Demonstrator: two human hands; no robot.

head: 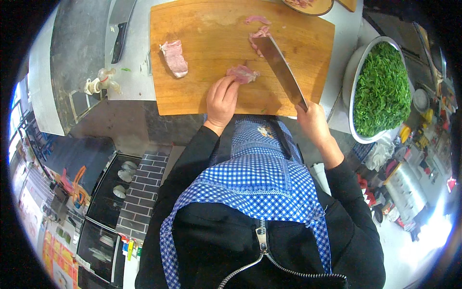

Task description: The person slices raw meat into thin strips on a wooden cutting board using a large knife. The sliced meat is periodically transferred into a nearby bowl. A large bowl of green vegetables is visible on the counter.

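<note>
On a wooden cutting board [202, 97], my left hand [222, 99] has its fingertips on the near edge of a small piece of raw meat [242, 74]. My right hand [313, 121] grips the handle of a cleaver [281, 68], whose blade points away to the upper left. The blade's far end touches or overlaps a small heap of sliced raw meat [258, 35]; a single slice [257, 19] lies just beyond. A larger slab of raw meat [174, 58] rests at the board's left.
A metal bowl [352, 123] of chopped green leaves [382, 90] stands right of the board. At the top right is a dish [317, 11] holding meat. Another knife with a black handle [119, 43] lies left of the board, near a plastic fitting [103, 82].
</note>
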